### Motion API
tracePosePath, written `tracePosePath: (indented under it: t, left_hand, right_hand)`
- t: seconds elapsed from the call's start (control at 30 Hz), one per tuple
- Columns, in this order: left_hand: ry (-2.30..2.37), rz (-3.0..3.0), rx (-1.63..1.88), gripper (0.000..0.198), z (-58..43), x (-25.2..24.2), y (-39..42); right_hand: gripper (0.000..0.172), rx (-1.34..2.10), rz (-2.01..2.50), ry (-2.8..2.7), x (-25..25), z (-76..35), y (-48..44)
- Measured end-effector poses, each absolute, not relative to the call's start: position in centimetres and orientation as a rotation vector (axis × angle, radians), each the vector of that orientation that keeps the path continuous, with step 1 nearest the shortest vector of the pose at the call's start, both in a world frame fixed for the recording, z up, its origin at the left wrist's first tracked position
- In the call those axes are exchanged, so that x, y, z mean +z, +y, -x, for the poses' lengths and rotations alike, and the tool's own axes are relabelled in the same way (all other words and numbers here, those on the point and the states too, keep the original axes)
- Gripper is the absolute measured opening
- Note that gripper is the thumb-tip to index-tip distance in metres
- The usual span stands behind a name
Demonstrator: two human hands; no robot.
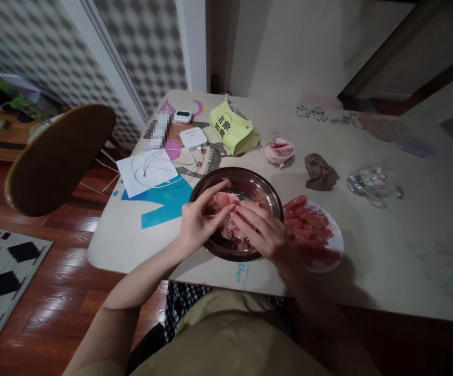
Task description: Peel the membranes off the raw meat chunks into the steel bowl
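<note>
Over a dark, shiny metal bowl [275, 196], my left hand [200, 216] has thumb and fingers closed on a pink pomelo segment [222, 199]. My right hand [263, 230] pinches the same segment from the other side, its fingertips meeting my left thumb. Below them, pale pink torn membranes [234, 232] lie in the bowl. Right of the bowl, a white plate [338, 237] bears peeled red pomelo flesh [307, 224], partly behind my right hand and forearm. Farther back on the table is a pomelo piece [279, 151] still in pink-white skin.
A yellow-green bag [232, 128], a white box-shaped device [193, 138] with a cable and a small display device [183, 116] stand at the back left. White paper [148, 172] lies nearer. A brown cloth [320, 172] and a clear glass-like object [373, 183] are right. A wooden chair [62, 156] stands left.
</note>
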State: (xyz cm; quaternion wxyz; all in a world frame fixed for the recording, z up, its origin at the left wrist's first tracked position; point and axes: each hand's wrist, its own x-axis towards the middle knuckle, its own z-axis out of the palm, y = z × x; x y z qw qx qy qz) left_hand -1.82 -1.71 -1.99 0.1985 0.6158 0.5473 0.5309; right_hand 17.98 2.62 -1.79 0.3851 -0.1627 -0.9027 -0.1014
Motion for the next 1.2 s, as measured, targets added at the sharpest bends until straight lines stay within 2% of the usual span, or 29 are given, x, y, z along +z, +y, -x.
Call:
tracePosePath:
  t: [0.17,0.3,0.43,0.53,0.7,1.0,1.2]
  left_hand:
    - [1.414,-1.682,1.465,0.058,1.5,-1.7,-1.9]
    - [1.396,-1.733,1.440,0.052,1.3,-1.2,-2.2]
    - [1.254,-1.858,1.425,0.053,1.3,-0.8,-2.3]
    - [1.142,-1.957,1.413,0.059,1.2,-1.0,-2.3]
    - [1.217,-2.011,1.409,0.041,1.1,-1.8,-2.4]
    - [1.130,-2.389,1.473,0.063,1.5,-2.6,-2.6]
    - [1.206,-2.278,1.466,0.058,1.6,-2.0,-2.9]
  right_hand:
    - [0.023,-0.418,0.255,-2.381,-1.0,-18.3,2.8]
    - [0.018,-0.457,0.204,-2.324,-1.2,-18.2,3.0]
    - [0.019,-0.352,0.303,-2.266,-2.0,-18.5,3.1]
    - [0.021,-0.397,0.463,-2.195,-2.3,-18.7,2.9]
    - [0.022,-0.414,0.611,-2.129,-2.1,-18.3,2.1]
    - [0.033,-0.313,0.584,-2.067,-1.7,-17.8,1.4]
    - [0.031,-0.274,0.541,-2.079,-1.4,-17.3,1.2]
